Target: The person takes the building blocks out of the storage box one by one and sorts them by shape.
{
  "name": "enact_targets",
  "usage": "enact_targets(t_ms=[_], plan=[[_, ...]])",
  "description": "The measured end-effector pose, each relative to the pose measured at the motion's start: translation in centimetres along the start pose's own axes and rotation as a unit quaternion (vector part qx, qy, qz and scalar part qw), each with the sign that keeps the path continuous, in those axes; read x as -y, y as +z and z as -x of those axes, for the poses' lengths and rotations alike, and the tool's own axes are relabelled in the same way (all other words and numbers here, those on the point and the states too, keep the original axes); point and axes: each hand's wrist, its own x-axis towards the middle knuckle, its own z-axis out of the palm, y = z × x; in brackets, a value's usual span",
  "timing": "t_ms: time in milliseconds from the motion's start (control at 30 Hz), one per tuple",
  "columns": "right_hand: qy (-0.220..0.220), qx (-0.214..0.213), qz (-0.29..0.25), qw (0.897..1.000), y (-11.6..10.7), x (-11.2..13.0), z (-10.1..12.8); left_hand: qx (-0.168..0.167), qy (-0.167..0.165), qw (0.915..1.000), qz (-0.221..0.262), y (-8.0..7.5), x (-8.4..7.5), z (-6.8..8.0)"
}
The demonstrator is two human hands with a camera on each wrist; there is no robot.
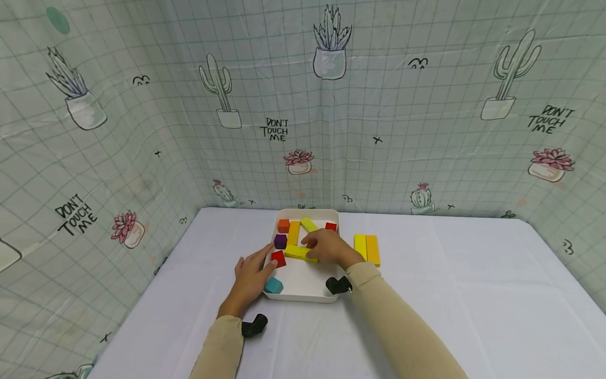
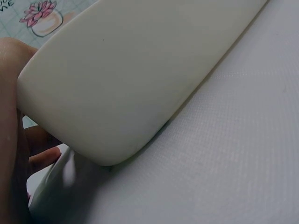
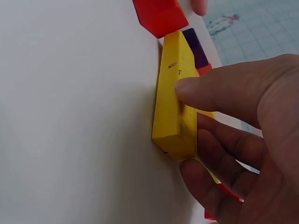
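Note:
My right hand [image 1: 329, 246] reaches over the white tray [image 1: 303, 299] and pinches a yellow block [image 1: 299, 253]. In the right wrist view the thumb presses this yellow block [image 3: 170, 98] on one side, with fingers behind it. My left hand [image 1: 251, 275] holds the tray's left rim, thumb over the edge beside a red cube [image 1: 278, 258]; in the left wrist view its fingers [image 2: 44, 159] lie against the outer wall. Beyond the held block are an orange-yellow block [image 1: 294, 232] and a lime block [image 1: 309, 225], the latter partly hidden by the right hand.
Along the tray's left side sit an orange cube [image 1: 283, 226], a purple block [image 1: 280, 241] and a teal block [image 1: 273, 286]. Another red block [image 1: 331, 227] is at the far right corner. Two long blocks, yellow [image 1: 360, 247] and orange [image 1: 372, 250], lie on the white-covered table [image 1: 450, 295].

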Motion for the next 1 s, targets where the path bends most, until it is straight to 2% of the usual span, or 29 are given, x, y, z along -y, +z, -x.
enact_targets(t_ms=[567, 1000], plan=[[0.011, 0.019, 0.015, 1.0, 0.07, 0.13, 0.08, 0.002, -0.005, 1.0, 0.0, -0.01, 0.02, -0.16], [0.014, 0.063, 0.039, 0.997, -0.06, 0.26, -0.47, 0.0, -0.008, 0.9999, 0.009, 0.0, 0.06, -0.17]])
